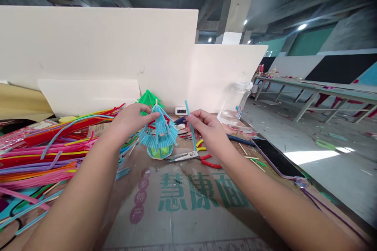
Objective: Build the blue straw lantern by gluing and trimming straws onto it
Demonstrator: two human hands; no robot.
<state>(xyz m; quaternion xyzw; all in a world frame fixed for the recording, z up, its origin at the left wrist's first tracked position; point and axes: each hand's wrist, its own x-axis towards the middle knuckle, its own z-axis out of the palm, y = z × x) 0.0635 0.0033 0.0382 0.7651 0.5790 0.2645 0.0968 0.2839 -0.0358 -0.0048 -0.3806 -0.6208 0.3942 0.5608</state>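
My left hand point(132, 117) pinches the upper cone of a small light-blue pagoda model point(158, 135), thumb and forefinger at its peak. The model stands upright, with tiered, pleated-looking roofs, some red inside and a green base. To its right, my right hand point(204, 127) holds a short light-blue pipe cleaner point(186, 108) upright between closed fingertips, apart from the model. Below that piece lie scissors point(184, 156) with silver blades, and pliers point(210, 162) with red and yellow handles. A green roof-shaped piece point(149, 97) rises behind the model.
Bundles of coloured pipe cleaners point(44, 160) cover the table's left side. A small digital clock point(180, 111) stands behind the tools. At right are a clear jug point(235, 104) and a phone point(277, 158). White boards point(97, 47) close off the back; printed cardboard point(173, 223) covers the table.
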